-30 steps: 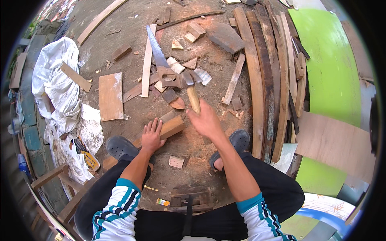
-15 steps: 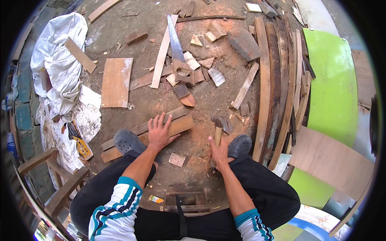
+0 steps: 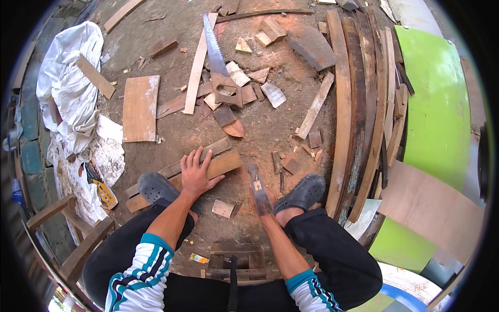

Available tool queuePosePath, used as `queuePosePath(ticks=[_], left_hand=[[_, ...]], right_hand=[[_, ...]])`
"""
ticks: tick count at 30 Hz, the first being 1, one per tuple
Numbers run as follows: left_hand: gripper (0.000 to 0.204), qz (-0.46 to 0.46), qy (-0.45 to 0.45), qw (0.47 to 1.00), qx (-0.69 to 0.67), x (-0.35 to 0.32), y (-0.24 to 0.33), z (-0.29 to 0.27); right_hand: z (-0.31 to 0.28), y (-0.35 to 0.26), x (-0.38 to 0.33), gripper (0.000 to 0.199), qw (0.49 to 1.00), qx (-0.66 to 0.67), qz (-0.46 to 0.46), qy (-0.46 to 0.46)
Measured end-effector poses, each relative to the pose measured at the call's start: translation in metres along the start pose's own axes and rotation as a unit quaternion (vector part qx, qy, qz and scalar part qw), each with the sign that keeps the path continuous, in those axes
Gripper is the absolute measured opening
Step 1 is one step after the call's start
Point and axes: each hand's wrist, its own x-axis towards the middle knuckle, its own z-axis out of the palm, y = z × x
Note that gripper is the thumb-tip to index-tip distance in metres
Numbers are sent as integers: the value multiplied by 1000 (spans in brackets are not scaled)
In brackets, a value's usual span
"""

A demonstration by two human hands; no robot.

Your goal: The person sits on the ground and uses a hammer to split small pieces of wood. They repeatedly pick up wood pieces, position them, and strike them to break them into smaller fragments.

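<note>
My left hand (image 3: 194,176) lies with fingers spread over two wooden planks (image 3: 227,162) placed side by side on the ground, with their other ends by my left shoe. My right hand (image 3: 267,202) is closed around a hammer, mostly hidden behind its metal head (image 3: 257,186), which points up toward me. The hammer is raised between my knees, to the right of the plank ends and apart from them. A small wood block (image 3: 223,208) lies on the ground between my two hands.
Ahead lie a handsaw (image 3: 222,78), wood offcuts (image 3: 273,29) and a stone-like slab (image 3: 311,48). Long boards (image 3: 340,119) are stacked at the right, beside a green panel (image 3: 434,104). White sheeting (image 3: 73,99) and a wooden frame (image 3: 86,244) are at the left.
My right hand has lifted the hammer and moved left, turning its head up toward me. Small wood pieces beside my right shoe now show. My left hand stays on the planks.
</note>
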Motion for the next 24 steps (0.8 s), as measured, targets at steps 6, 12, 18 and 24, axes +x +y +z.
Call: queuePosePath(ticks=[6, 12, 18, 24], left_hand=[[92, -1, 3, 1000, -8, -3, 1, 3], [92, -4, 9, 1000, -16, 1, 1, -1], [91, -9, 4, 1000, -25, 0, 0, 2], [86, -19, 0, 999, -32, -3, -5, 2]], right_hand=[[12, -51, 20, 20, 960, -55, 275, 15], [23, -43, 7, 32, 988, 14, 120, 100], [1, -43, 24, 32, 947, 2, 319, 23], [-41, -112, 87, 34, 954, 57, 288, 55]])
